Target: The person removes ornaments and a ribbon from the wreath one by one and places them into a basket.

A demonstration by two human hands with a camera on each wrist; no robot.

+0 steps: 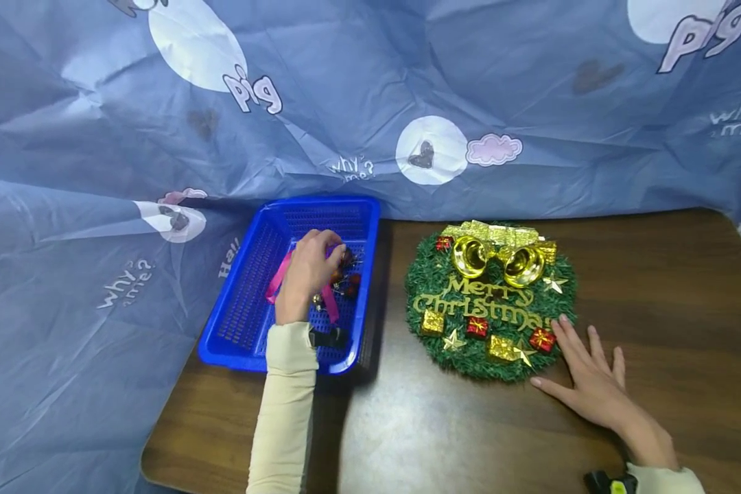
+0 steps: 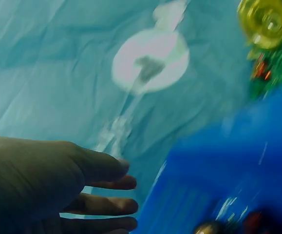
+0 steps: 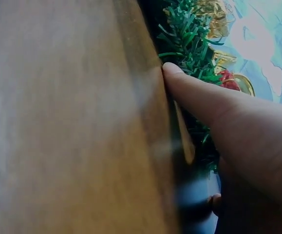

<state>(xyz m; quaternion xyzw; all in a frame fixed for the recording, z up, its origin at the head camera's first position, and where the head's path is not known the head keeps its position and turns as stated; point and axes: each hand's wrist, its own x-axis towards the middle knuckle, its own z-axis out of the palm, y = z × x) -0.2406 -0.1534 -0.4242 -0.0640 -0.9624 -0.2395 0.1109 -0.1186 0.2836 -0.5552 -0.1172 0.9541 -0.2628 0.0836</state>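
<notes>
Over the blue plastic basket (image 1: 247, 361), my left hand (image 1: 309, 271) reaches in with relaxed fingers. The left wrist view shows those fingers extended, gripping nothing visible. Below the hand lie a pink ribbon (image 1: 330, 303) and several small dark red ornaments (image 1: 353, 283), partly hidden by it. To the right, a green Christmas wreath (image 1: 431, 343) lies flat, bearing gold bells (image 1: 523, 266), small gift boxes, stars and gold "Merry Christmas" lettering (image 1: 490, 307). My right hand (image 1: 593, 387) is spread at the wreath's lower right edge, its thumb and index finger touching the greenery.
A brown wooden table (image 1: 420, 439) carries both basket and wreath. Behind and to the left hangs a grey-blue printed cloth (image 1: 346, 89), close to the table's back edge. A black object (image 1: 330, 337) shows in the basket beside my left cuff.
</notes>
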